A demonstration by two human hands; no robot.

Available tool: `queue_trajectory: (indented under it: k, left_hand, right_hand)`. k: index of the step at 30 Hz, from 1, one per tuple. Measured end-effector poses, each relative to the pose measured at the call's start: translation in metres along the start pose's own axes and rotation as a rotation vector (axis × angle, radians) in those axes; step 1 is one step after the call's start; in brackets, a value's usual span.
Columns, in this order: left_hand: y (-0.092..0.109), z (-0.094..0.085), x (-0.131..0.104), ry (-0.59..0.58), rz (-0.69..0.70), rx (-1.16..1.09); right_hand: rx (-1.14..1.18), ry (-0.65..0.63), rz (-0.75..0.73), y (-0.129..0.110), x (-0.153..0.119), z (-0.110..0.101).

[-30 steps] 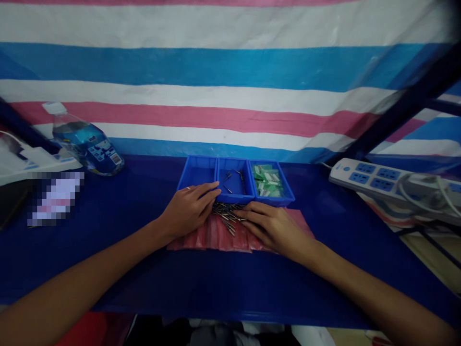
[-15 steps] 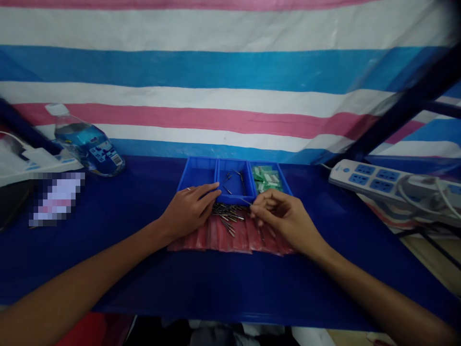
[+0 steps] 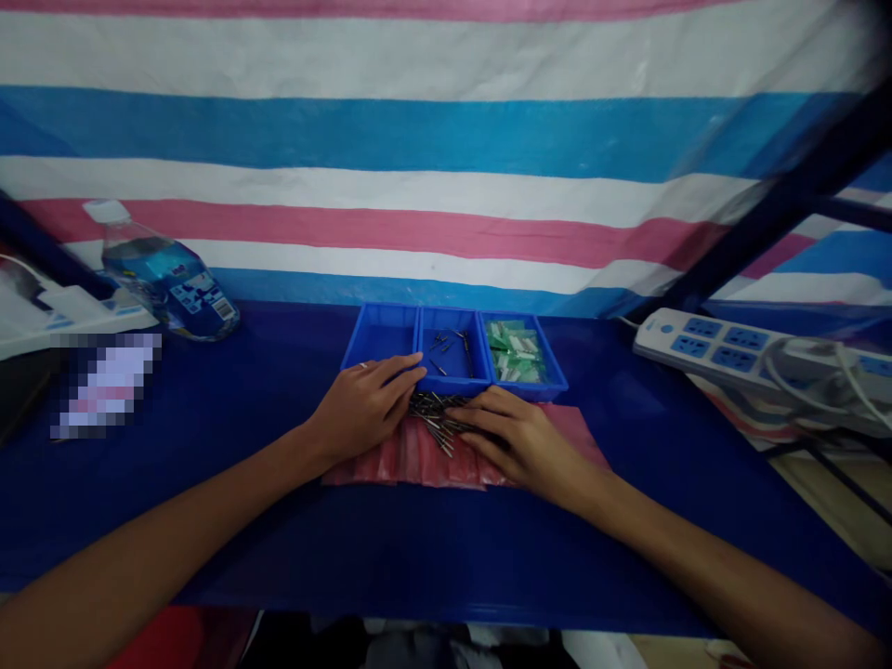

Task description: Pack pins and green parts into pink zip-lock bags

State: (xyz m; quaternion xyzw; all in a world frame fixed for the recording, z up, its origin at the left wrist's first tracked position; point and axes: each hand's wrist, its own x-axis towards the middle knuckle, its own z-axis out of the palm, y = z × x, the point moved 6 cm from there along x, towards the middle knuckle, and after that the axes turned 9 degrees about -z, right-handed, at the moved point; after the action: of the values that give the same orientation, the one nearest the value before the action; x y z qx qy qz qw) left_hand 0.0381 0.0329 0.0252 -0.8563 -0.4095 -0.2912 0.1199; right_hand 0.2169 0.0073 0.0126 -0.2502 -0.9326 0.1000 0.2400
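My left hand (image 3: 369, 404) rests with fingers spread at the left side of a pile of thin metal pieces (image 3: 438, 423), by the front edge of a blue three-part tray (image 3: 456, 383). Over the right side of that pile lies my right hand (image 3: 519, 432), its fingers apart and fingertips touching the pieces. Red plastic bags (image 3: 446, 469) lie in a row under the pile and both hands. A few metal pieces sit in the tray's middle compartment, and green packets (image 3: 516, 353) fill the right one; the left compartment holds nothing.
A plastic bottle (image 3: 171, 279) leans at the back left, near a white power strip (image 3: 104, 321) and a blurred-out object (image 3: 108, 386). Another power strip (image 3: 739, 344) with cables lies at the right. A striped sheet (image 3: 432, 139) hangs behind the blue table (image 3: 418, 548).
My right hand has moved left and down from the tray's edge onto the pile, and the thin piece it held is gone from its fingers. More pieces show in the middle compartment.
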Motion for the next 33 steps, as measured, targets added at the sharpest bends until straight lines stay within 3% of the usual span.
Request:
queue_trajectory:
  k: [3, 7, 10, 13, 16, 19, 21, 24, 27, 29, 33]
  left_hand:
    - [0.000, 0.000, -0.001, 0.002, 0.004, 0.001]
    - [0.000, 0.001, -0.001, -0.010, -0.004, 0.006]
    - [0.000, 0.001, -0.002, -0.011, -0.006, 0.012]
    - [0.001, 0.001, -0.002, -0.001, 0.002, 0.016]
    - [0.001, 0.000, -0.001, 0.008, 0.007, 0.014]
    - [0.001, -0.001, -0.001, 0.020, 0.018, 0.011]
    - [0.002, -0.002, 0.000, 0.020, 0.021, 0.009]
    - [0.001, -0.002, 0.000, 0.009, 0.011, 0.002]
    - [0.000, -0.001, 0.000, -0.007, 0.000, -0.005]
    - [0.000, 0.000, 0.000, -0.012, -0.005, -0.006]
    - [0.001, -0.001, 0.000, -0.004, 0.000, 0.000]
  right_hand:
    - [-0.021, 0.019, 0.008, 0.003, 0.000, 0.001]
    - [0.007, 0.150, 0.013, 0.000, 0.001, -0.016]
    - [0.072, 0.231, 0.125, 0.002, 0.000, -0.029]
    - [0.348, 0.231, 0.353, 0.012, -0.004, -0.028]
    - [0.676, 0.355, 0.501, 0.020, -0.006, -0.025]
    - [0.880, 0.532, 0.479, 0.023, -0.005, -0.031]
    - [0.916, 0.582, 0.416, 0.021, -0.005, -0.037]
    - [0.604, 0.479, 0.324, 0.016, -0.005, -0.041]
    - [0.154, 0.168, 0.151, 0.007, -0.002, -0.026]
    - [0.008, 0.025, 0.057, 0.004, -0.002, -0.012]
    - [-0.066, -0.016, 0.035, 0.005, -0.002, -0.003]
